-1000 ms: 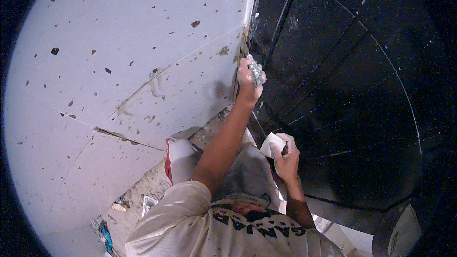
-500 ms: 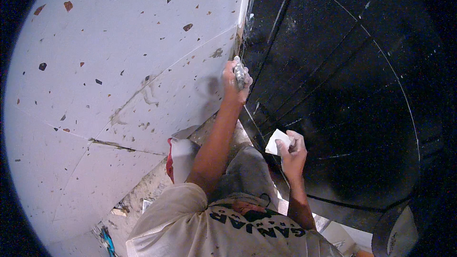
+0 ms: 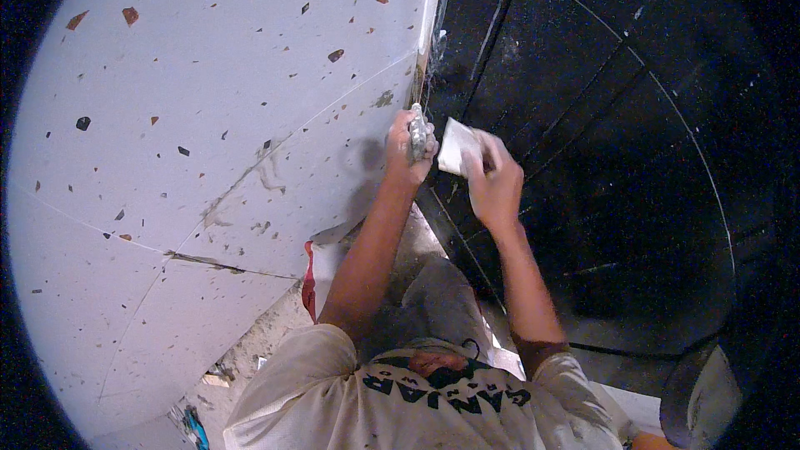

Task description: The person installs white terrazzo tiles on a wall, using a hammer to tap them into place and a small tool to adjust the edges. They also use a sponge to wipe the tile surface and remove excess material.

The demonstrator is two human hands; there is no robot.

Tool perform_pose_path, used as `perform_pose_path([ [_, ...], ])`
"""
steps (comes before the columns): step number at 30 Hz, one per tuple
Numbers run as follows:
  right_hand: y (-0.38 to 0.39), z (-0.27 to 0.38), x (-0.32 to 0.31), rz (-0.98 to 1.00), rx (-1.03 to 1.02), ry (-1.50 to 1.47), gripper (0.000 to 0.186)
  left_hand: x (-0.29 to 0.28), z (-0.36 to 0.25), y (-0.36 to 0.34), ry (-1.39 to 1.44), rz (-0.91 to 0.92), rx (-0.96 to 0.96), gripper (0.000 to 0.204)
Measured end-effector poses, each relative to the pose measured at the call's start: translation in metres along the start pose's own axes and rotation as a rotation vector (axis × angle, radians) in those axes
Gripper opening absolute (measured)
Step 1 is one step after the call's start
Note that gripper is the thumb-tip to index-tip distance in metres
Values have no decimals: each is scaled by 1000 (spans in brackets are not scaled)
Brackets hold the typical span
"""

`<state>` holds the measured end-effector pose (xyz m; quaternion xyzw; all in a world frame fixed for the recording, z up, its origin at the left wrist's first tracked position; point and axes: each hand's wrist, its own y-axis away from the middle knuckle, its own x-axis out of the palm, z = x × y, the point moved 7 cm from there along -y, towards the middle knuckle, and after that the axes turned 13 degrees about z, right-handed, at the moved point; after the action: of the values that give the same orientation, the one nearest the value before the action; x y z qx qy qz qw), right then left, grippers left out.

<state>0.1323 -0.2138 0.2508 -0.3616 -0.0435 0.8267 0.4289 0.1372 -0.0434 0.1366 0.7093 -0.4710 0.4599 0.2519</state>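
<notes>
My left hand [image 3: 402,150] is wrapped round a lumpy grey-white mass of paste [image 3: 417,138], and its fingers are smeared white. It is up against the joint between the white speckled tiles [image 3: 275,75] and the black panel [image 3: 575,200]. Just right of it, my right hand [image 3: 496,179] pinches a flat white square scraper [image 3: 456,147] between thumb and fingers. A small space separates the scraper from the left hand. Above the left hand runs a narrow brownish gap [image 3: 422,67], edged with white further up.
Thin joint lines and a dark, rough crack [image 3: 208,262] cross the tiles, with grey smears along them. Dusty floor [image 3: 262,329] shows at lower left, with a blue object [image 3: 197,429] on it. A grey rounded item [image 3: 708,396] stands at lower right.
My right hand has brought the white scraper up and to the left, close beside the left hand. My left hand stays at the joint, still gripping the paste. The view has shifted slightly.
</notes>
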Motion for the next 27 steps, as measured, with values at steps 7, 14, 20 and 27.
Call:
perform_pose_path([
  [7,-88,19,24,-83,-133,319,20,0,0,-1,-41,-23,42,14],
  [14,-80,5,29,31,-122,72,16,1,3,-4,172,131,-15,18],
  [20,-68,-16,30,98,-30,-21,19,14,-2,8,86,165,-40,22],
  [27,-69,-23,31,142,-2,9,18,8,-2,9,48,146,-81,15],
])
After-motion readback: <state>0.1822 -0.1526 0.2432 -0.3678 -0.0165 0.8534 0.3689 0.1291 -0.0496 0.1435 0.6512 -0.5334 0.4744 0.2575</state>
